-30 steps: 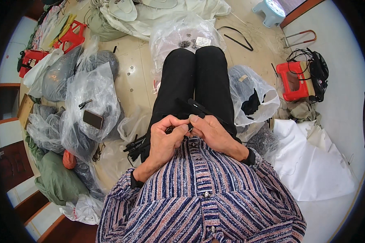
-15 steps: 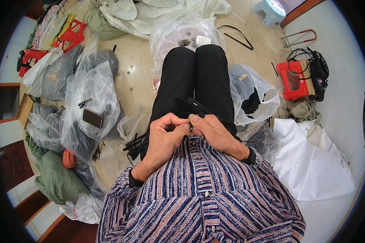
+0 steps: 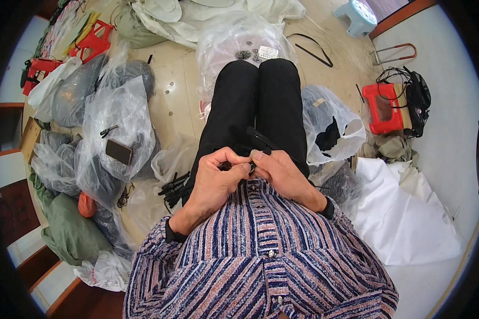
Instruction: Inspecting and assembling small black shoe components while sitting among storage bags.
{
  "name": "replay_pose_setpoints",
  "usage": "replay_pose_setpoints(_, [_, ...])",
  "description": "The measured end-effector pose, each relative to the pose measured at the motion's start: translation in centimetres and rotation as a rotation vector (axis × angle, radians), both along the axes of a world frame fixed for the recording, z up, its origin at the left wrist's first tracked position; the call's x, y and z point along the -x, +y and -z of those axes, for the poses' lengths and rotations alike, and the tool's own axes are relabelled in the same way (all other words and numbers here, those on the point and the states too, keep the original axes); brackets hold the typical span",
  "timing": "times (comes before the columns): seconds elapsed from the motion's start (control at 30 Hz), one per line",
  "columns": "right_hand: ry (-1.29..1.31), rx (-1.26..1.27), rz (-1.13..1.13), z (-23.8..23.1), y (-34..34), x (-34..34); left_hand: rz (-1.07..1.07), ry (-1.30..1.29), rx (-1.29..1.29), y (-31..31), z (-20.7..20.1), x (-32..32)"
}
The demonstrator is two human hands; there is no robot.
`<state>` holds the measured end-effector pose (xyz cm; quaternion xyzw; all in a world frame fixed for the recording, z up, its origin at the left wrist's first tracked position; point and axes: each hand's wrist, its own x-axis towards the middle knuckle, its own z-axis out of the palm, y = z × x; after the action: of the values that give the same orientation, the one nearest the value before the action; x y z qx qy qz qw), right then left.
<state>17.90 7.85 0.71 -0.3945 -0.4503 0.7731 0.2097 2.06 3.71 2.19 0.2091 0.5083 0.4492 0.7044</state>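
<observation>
Over my lap my left hand (image 3: 218, 179) and my right hand (image 3: 283, 174) meet, thumbs and forefingers pinched close together. A black strap (image 3: 258, 139) runs out from behind my right hand's fingers and lies across my black trousers. Within the curl of my left fingers shows a small dark, shiny piece (image 3: 225, 166), perhaps a metal buckle; its shape is mostly hidden. What sits right between the fingertips is too small to make out. Beside my left thigh lies a bunch of black straps (image 3: 174, 189).
Beyond my knees, small dark metal pieces (image 3: 243, 55) and a white label (image 3: 268, 52) rest on clear plastic. A phone (image 3: 119, 152) lies on bagged goods at left. An open plastic bag (image 3: 351, 130) holds black pieces at right, near white cloth (image 3: 399, 218) and a red stool (image 3: 383, 109).
The view has shifted slightly. My hands stay pinched together in nearly the same place, with only a small movement of the fingers.
</observation>
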Motion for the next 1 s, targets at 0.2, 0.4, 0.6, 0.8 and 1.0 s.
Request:
replay_pose_setpoints(0.2, [-0.319, -0.731, -0.144, -1.8, -0.4, 0.9, 0.057, 0.092, 0.034, -0.2, -0.4, 0.6])
replay_pose_setpoints(0.4, [-0.524, -1.218, -0.372, -2.1, -1.3, 1.1, 0.109, 0.404, -0.248, -1.4, 0.5, 0.1])
replay_pose_setpoints(0.6, [-0.340, -1.088, -0.101, -1.9, 0.5, -0.5, 0.092, 0.225, -0.099, -0.8, -0.4, 1.3])
replay_pose_setpoints(0.8, [-0.240, -0.543, -0.157, -1.1, 1.4, -0.1, 0.124, 0.303, -0.282, -0.7, 0.1, 1.3])
replay_pose_setpoints(1.0, [-0.220, -0.516, -0.136, -0.9, 1.3, 0.2, 0.041, 0.557, -0.449, -0.2, -0.4, 1.1])
